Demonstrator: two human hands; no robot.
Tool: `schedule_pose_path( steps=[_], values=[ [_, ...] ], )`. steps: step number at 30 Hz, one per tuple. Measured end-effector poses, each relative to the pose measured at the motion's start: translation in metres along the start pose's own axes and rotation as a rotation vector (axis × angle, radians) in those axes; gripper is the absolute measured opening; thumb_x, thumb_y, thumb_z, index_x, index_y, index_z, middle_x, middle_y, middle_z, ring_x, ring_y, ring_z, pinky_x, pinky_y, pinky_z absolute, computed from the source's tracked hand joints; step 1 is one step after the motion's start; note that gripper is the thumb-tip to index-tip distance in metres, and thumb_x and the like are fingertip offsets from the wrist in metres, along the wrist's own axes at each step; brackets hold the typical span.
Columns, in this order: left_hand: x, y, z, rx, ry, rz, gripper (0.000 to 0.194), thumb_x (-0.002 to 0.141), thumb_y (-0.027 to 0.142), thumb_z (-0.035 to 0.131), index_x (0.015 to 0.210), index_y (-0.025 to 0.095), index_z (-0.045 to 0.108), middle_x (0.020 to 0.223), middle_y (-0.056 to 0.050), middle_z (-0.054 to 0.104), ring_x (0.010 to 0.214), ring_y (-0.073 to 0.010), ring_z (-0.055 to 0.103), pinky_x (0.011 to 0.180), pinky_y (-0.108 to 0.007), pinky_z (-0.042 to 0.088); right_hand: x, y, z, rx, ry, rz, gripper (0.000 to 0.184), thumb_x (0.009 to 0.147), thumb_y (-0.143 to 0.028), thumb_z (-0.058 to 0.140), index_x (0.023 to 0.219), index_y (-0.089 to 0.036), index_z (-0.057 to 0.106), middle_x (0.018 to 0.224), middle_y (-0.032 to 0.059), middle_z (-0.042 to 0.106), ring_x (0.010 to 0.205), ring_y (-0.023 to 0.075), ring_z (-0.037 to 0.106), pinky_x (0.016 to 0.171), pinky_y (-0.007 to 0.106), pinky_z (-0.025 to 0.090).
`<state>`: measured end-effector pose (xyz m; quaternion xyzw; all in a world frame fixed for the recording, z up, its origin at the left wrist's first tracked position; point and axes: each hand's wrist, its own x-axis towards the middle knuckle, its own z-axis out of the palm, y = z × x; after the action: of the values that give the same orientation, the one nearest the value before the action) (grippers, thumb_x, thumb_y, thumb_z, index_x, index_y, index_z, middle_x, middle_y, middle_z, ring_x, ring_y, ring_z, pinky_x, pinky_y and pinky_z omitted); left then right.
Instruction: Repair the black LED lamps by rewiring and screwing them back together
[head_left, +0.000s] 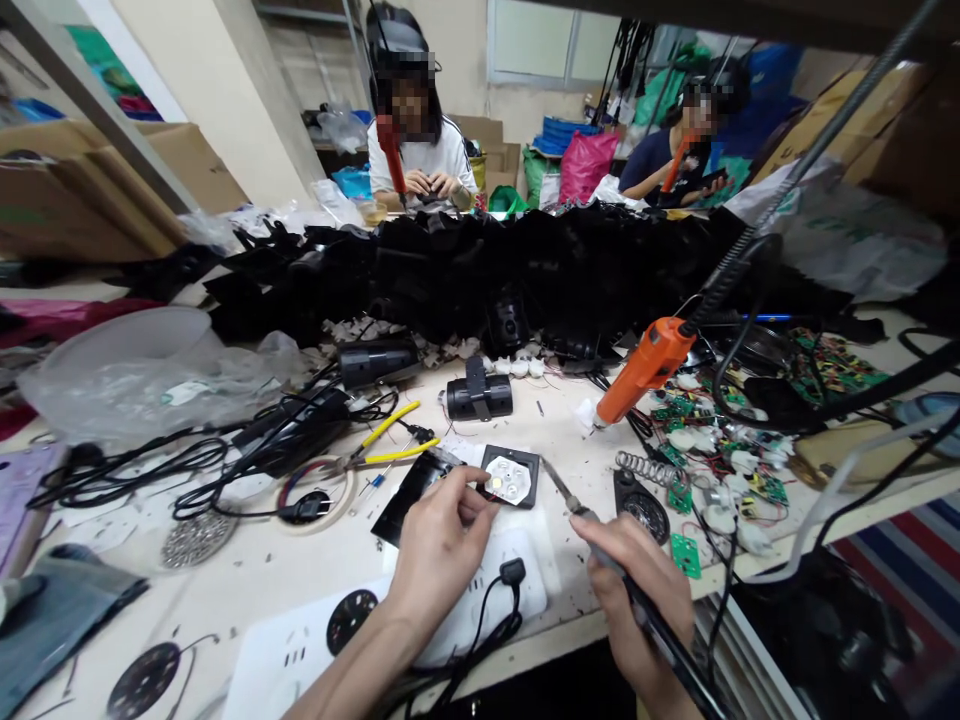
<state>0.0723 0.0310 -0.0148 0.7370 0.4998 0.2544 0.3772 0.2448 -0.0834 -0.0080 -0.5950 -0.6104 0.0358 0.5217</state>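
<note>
My right hand [645,590] is closed around a soldering iron [600,540], whose tip points up and left at a small LED light module [511,476]. The module is white, with several round lenses in a black square frame, and lies flat on the bench. At its left edge, the fingers of my left hand [450,525] are pinched together; what is between them, if anything, is hidden. A bit of red wire shows near those fingertips. Under and left of my left hand is a flat black panel [409,490].
An orange electric screwdriver [649,370] hangs at right, beside scattered green circuit boards [684,555] and a speaker [641,505]. Yellow-handled pliers [390,430] lie left. A white power strip [277,640] is in front. Black housings [480,395] stand behind; two people work across the bench.
</note>
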Motion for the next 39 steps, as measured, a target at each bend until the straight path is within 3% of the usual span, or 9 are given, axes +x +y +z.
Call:
schedule_pose_path(
  steps=[3,8,21,31,39],
  values=[
    [0.003,0.002,0.000,0.049,-0.002,-0.013,0.033,0.079,0.024,0.056,0.111,0.020,0.061,0.069,0.003,0.067,0.070,-0.0176,0.063,0.071,-0.030,0.049,-0.005,-0.012,-0.006,-0.020,0.002,-0.017,0.026,0.089,-0.017,0.052,0.111,-0.022,0.066,0.079,0.0050,0.068,0.072,0.0197,0.066,0.059,0.029,0.051],
    [0.005,0.003,0.001,0.109,-0.004,0.015,0.041,0.078,0.022,0.052,0.117,0.019,0.064,0.069,0.002,0.067,0.074,-0.0197,0.063,0.072,-0.032,0.048,-0.011,-0.018,0.003,-0.035,0.102,-0.011,0.021,0.089,-0.019,0.050,0.104,-0.023,0.066,0.081,0.0055,0.072,0.073,0.0213,0.069,0.062,0.032,0.054],
    [0.007,0.005,0.004,0.184,-0.040,0.008,0.044,0.076,0.014,0.052,0.117,0.020,0.068,0.071,0.000,0.070,0.082,-0.0219,0.063,0.077,-0.033,0.047,-0.011,-0.012,0.012,0.003,0.009,0.016,0.020,0.089,-0.016,0.053,0.104,-0.021,0.066,0.081,0.0040,0.074,0.074,0.0189,0.071,0.060,0.029,0.055],
    [0.010,0.010,-0.001,0.227,-0.097,-0.021,0.043,0.080,0.016,0.049,0.119,0.019,0.068,0.076,-0.003,0.069,0.076,-0.0211,0.063,0.074,-0.032,0.047,-0.006,-0.009,0.010,0.007,-0.056,-0.020,0.025,0.087,-0.012,0.053,0.107,-0.021,0.064,0.072,0.0010,0.071,0.062,0.0168,0.068,0.060,0.029,0.057],
    [0.012,0.012,-0.005,0.204,-0.134,0.001,0.045,0.078,0.013,0.050,0.119,0.018,0.067,0.076,-0.002,0.071,0.077,-0.0203,0.064,0.071,-0.030,0.046,-0.004,-0.008,0.013,-0.036,-0.040,-0.033,0.023,0.087,-0.013,0.054,0.104,-0.022,0.065,0.076,0.0014,0.073,0.068,0.0164,0.071,0.063,0.026,0.058]
  ],
)
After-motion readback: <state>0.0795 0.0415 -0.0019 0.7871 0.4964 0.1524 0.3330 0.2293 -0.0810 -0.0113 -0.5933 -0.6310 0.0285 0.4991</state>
